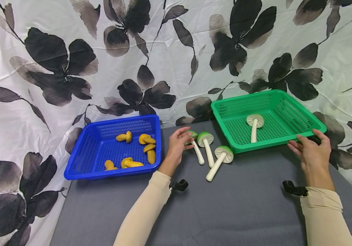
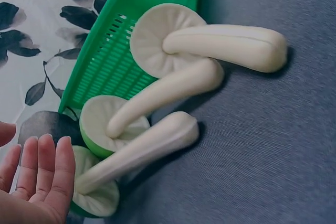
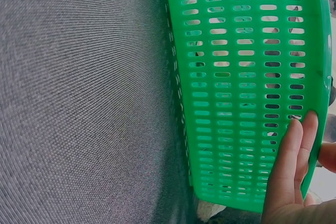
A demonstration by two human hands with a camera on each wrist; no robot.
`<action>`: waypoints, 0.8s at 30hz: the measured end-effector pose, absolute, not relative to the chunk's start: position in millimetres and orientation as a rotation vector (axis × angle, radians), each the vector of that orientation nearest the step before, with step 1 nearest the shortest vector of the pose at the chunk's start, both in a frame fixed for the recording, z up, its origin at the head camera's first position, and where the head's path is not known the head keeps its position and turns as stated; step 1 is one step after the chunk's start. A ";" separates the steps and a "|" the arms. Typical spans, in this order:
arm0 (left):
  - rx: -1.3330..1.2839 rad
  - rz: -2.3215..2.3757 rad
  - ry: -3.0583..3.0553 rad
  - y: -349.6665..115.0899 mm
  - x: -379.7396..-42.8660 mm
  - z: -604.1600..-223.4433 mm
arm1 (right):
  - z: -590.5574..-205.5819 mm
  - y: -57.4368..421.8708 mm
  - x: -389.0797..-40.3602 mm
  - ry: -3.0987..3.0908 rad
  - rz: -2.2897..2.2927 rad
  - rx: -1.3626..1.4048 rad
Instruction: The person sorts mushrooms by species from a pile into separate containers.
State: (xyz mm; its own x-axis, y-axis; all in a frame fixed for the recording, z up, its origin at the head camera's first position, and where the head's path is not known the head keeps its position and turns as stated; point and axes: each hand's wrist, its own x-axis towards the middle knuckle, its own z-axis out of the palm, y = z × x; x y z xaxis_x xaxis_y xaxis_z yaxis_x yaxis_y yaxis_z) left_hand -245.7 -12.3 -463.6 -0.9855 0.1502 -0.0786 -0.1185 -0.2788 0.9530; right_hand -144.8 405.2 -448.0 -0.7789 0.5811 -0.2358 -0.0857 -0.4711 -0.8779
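My left hand [image 1: 177, 145] is beside the leftmost green-capped toy mushroom [image 1: 198, 152], its fingers loosely extended and holding nothing. In the left wrist view the fingers [image 2: 46, 169] overlap the edge of that mushroom's cap. Two more green-capped mushrooms lie close by: a middle one [image 1: 206, 145] and a front one [image 1: 220, 162], all with white stems pointing toward me. My right hand [image 1: 314, 153] holds the front right rim of the green basket [image 1: 240, 148]. Its fingers [image 3: 286, 163] lie along the outer wall below the rim. One green-capped mushroom [image 1: 254, 127] lies inside that basket.
A blue basket [image 1: 82, 150] at the left holds several yellow mushrooms [image 1: 131, 163]. Grey cloth [image 1: 225, 212] covers the table. Behind both baskets hangs a white curtain [image 1: 194, 85] with dark flowers.
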 end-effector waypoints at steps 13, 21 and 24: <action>-0.045 2.343 1.818 -22.1 -237.5 -478.7 | -450.2 407.5 -145.8 -1.314 2.263 -0.753; -0.055 2.316 1.821 -27.0 -234.4 -482.6 | -448.5 406.3 -145.0 -1.310 2.271 -0.743; -0.066 2.310 1.834 -27.9 -233.6 -482.5 | -449.3 406.8 -145.6 -1.309 2.274 -0.740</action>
